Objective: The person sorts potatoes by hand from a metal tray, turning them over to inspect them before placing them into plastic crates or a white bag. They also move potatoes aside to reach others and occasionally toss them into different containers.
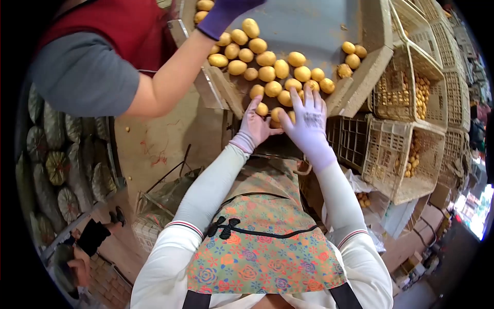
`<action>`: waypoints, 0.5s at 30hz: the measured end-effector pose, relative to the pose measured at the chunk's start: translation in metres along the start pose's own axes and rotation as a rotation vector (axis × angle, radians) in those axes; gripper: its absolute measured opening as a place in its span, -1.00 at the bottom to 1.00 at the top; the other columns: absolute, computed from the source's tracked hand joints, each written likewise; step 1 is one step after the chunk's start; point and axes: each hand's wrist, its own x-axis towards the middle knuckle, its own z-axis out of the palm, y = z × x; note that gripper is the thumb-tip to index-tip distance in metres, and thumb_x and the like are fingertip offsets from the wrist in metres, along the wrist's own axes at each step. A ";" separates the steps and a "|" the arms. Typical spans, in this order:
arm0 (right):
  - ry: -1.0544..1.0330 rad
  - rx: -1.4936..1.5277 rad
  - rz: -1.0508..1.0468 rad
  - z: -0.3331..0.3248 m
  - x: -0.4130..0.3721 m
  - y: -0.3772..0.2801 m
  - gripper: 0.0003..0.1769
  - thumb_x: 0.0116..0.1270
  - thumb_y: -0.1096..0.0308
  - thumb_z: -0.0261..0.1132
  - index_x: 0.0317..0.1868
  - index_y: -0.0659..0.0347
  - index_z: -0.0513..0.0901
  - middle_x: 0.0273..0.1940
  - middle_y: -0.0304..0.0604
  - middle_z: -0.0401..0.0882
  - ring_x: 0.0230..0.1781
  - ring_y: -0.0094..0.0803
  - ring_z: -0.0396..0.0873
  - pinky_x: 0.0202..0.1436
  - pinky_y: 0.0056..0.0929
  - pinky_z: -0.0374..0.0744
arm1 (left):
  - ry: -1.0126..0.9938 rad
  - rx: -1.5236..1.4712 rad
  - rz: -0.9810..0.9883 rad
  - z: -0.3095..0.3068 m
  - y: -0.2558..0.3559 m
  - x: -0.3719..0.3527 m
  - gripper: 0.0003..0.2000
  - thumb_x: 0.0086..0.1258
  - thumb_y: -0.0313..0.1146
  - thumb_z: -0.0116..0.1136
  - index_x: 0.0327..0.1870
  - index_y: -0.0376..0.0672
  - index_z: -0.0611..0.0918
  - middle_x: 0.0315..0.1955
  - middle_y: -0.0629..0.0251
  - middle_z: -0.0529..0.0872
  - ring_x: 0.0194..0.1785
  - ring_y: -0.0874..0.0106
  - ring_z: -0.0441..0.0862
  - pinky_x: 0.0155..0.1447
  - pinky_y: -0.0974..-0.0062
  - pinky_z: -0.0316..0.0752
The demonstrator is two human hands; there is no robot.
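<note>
Metal sorting tray, grey and board-edged (309,26), seems tilted toward the wearer, so small yellow potatoes (266,73) are gathered at its near lip. Beige lattice plastic crates (406,149), stacked alongside, are part-filled with potatoes. The white-gloved right hand (310,123) is spread wide over the pile. The left hand (253,126) is narrowed against one potato, its grip unclear.

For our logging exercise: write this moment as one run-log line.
left hand: at nearest potatoes | right hand: fingers spread over potatoes | co-worker's purple glove: at pile's far edge | crates: hold potatoes
</note>
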 end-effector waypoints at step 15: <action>0.145 -0.002 0.024 0.060 0.056 0.013 -0.08 0.32 -0.18 0.33 0.60 -0.01 0.28 0.60 0.05 0.15 0.57 0.07 0.17 0.57 0.42 -0.12 | -0.176 -0.074 -0.138 -0.001 0.008 0.032 -0.13 0.29 0.59 -0.06 0.58 0.37 0.27 0.53 0.36 0.35 0.48 0.10 0.36 0.37 -0.37 0.23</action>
